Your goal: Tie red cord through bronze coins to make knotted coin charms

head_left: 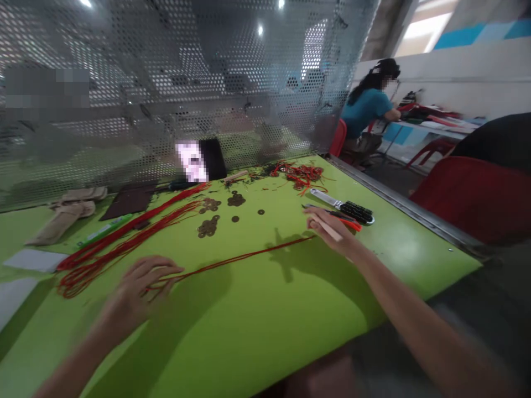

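Note:
A doubled red cord [240,257] runs above the green table between my two hands. Its left end passes into the closed fingers of my left hand [143,284], and loose strands show at the palm. My right hand [334,224] is closed round a pale flat stick [326,225]; the cord's other end reaches just below its fingers, and whether they pinch it is unclear. Beside my right hand lie a cutting tool with orange handles [353,223], partly covered, and a black-bristled brush [355,211]. Several dark coins with holes [208,226] lie in small heaps beyond the cord.
Bundles of red cord [136,229] lie on the left, near a green packet [105,229] and a beige cloth strap [68,213]. A tangle of red cord [305,176] sits at the back. A phone [213,159] leans against the perforated metal screen [249,110]. Another person [367,113] sits at right.

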The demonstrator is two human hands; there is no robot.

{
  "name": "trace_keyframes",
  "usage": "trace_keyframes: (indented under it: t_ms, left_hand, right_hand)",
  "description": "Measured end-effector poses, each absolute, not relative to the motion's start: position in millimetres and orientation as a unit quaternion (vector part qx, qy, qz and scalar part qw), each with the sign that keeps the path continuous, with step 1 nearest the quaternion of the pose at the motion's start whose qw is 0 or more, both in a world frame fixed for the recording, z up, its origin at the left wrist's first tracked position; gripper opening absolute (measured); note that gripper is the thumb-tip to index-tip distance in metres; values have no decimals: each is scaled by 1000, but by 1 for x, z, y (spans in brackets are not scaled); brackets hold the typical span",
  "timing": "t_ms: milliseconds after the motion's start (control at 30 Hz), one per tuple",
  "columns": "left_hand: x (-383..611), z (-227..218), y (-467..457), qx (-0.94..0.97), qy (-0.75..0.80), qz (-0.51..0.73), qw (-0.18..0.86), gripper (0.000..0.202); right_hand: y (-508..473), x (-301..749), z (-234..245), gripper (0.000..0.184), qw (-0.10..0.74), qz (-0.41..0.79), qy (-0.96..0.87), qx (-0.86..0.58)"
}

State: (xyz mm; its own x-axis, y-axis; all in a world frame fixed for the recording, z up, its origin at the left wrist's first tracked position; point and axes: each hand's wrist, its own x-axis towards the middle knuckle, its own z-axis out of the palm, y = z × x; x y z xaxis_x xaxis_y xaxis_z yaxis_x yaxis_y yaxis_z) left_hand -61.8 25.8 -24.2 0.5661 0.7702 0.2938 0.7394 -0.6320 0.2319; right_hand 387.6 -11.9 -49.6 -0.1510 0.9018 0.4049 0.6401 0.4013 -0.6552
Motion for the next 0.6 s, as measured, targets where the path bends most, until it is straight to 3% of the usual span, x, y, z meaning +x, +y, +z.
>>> trace_keyframes:
  t_ms: [100, 233, 400, 600]
  left_hand:
    - [17, -18, 13, 925, 340, 156, 67, 26]
    - [123, -15, 10, 954, 244, 153, 84, 25]
    - [194, -25, 33, 935, 278, 176, 130, 18]
    - [205, -44, 44, 910, 297, 199, 210, 16]
  right_hand:
    - [-10, 390, -48, 32, 511, 204, -669, -500]
    - [-9, 394, -49, 33, 554, 201, -618, -521]
    - [-14, 391, -45, 34, 491, 177, -646, -557]
    - [-14, 382, -44, 29, 409, 140, -684, -589]
